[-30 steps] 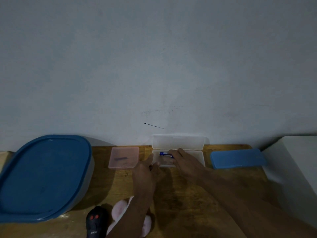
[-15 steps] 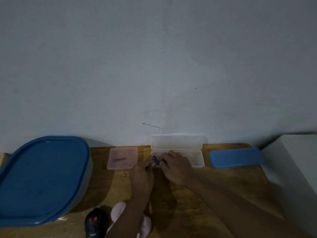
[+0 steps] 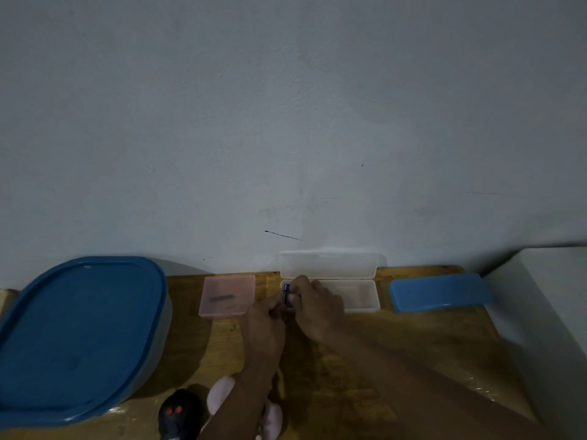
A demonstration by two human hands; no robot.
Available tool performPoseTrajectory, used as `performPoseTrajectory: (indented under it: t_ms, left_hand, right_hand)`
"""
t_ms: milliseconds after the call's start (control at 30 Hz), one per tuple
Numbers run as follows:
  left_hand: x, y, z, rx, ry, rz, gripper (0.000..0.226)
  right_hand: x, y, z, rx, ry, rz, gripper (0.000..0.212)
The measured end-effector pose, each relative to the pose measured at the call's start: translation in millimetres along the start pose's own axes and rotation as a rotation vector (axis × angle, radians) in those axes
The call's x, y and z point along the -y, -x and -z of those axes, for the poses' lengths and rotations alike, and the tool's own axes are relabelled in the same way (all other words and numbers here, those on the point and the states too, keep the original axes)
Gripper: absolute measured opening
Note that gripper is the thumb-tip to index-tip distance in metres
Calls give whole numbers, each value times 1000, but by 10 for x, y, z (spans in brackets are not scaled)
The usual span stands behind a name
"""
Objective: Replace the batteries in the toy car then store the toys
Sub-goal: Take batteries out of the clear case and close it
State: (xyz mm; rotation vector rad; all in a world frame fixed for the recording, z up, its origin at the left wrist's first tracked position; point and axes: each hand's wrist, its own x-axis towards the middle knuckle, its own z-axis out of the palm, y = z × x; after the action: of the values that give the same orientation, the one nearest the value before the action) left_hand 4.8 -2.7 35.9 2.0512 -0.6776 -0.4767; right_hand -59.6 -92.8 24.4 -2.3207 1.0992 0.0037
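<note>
As the task needs fresh cells, battery (image 3: 285,295): held at open case (image 3: 365,301).
Hands: left hand (image 3: 265,319), right hand (image 3: 317,308) both pinch it.

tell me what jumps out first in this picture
The left hand and right hand meet at the centre, together pinching a small blue battery in front of the open clear case. A big blue-lidded container fills the left side.

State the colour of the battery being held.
Dark blue, on the small cylindrical battery; head view.
</note>
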Motion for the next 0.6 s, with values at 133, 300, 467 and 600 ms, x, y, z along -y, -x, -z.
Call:
performPoseTrajectory:
  t_ms: [133, 300, 467, 600]
  left_hand:
    - [43, -17, -23, -12, -21, 2, 30]
    - [49, -2, -27, -26, -15, -11, 25]
    - [76, -27, -27, -14, -55, -28, 26]
    - [51, -17, -13, -15, -42, -28, 27]
  right_hand:
    - [-51, -15, 56, 101, -43, 69, 41]
    - [-126, -12, 114, 89, -106, 148, 31]
    - [-124, -28, 96, 131, 42, 199, 33]
    - [-81, 10, 88, 104, 126, 191, 27]
